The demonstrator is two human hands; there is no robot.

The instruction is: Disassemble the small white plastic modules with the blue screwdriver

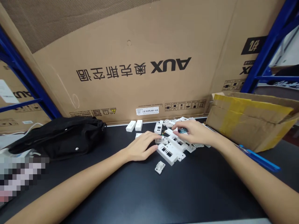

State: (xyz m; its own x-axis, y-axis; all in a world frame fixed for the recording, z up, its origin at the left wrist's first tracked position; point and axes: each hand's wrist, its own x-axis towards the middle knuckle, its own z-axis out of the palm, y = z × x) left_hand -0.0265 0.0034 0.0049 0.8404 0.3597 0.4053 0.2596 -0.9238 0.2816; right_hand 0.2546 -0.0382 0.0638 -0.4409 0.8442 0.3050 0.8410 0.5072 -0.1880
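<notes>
**Bench, left to right**

Black bag point(58, 138): soft, slumped on the black bench point(187, 193), well apart from the parts. Its place looks incidental.

AUX carton point(116, 71): large, standing behind the bench along its back edge, lettering upside down, apparently stored there.

White blocks point(134, 125): two, upright, side by side near the carton, set apart from the heap, perhaps sorted out from it.

Left hand point(141, 146): forearm reaching in from lower left, palm down, fingers extended and relaxed, not visibly curled into a grasp. Fingertips lie at a small clear part point(161, 140); whether they grip it cannot be told. The pose suggests steadying rather than lifting.

White housing point(168, 153): long, slotted plastic, lying flat just right of the left hand, at the front of the heap.

White clip point(160, 167): small, lying alone in front of the housing.

Right hand point(195, 132): forearm reaching in from lower right, wrist raised, fingers curved downward, closed in a pinch on a small blue part point(182, 131), which seems lifted clear of the heap.

Parts heap point(177, 124): white plastic pieces, loosely overlapping, beneath and between both hands.

Cardboard box point(249, 121): yellow-taped, flaps open, at right, tilted against the bench's far side.
</notes>
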